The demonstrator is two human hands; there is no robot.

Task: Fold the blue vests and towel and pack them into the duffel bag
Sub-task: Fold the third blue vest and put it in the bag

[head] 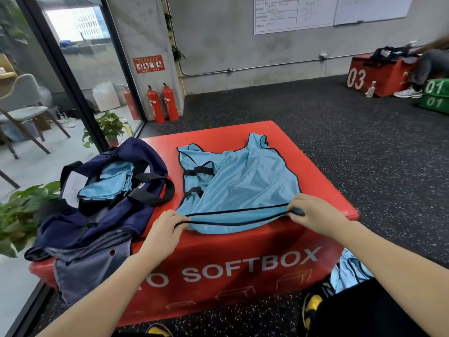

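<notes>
Both hands held the near hem of a blue vest (245, 181) spread on top of the red soft box (218, 251): the left hand (165, 229) pinched the black-trimmed hem at its 9 o'clock corner and the right hand (313, 212) gripped the opposite corner, fingers curled round the cloth, the hem drawn nearly taut between them. The vest lay at the middle of the box top, its shoulder straps toward 12 o'clock, its left side rumpled and doubled over itself around the black side ties. To fold well, the hem probably wanted lifting evenly and carrying toward 12 o'clock so the trim met the shoulders squarely; the bunched left side likely needed smoothing first, or the crease would come out crooked. The mesh looked light and slippery, so a slack pinch might let a corner drop. The navy duffel bag (102, 207) sat open at 9 o'clock, just beside the vest, with folded blue vests (107, 186) already inside; its black strap (155, 190) lay near the vest's left edge and could snag. Free box top remained at 12 and 3 o'clock, though the box's right edge was near. More blue mesh (349, 271) lay low at 4 o'clock, beyond the box's near corner.
</notes>
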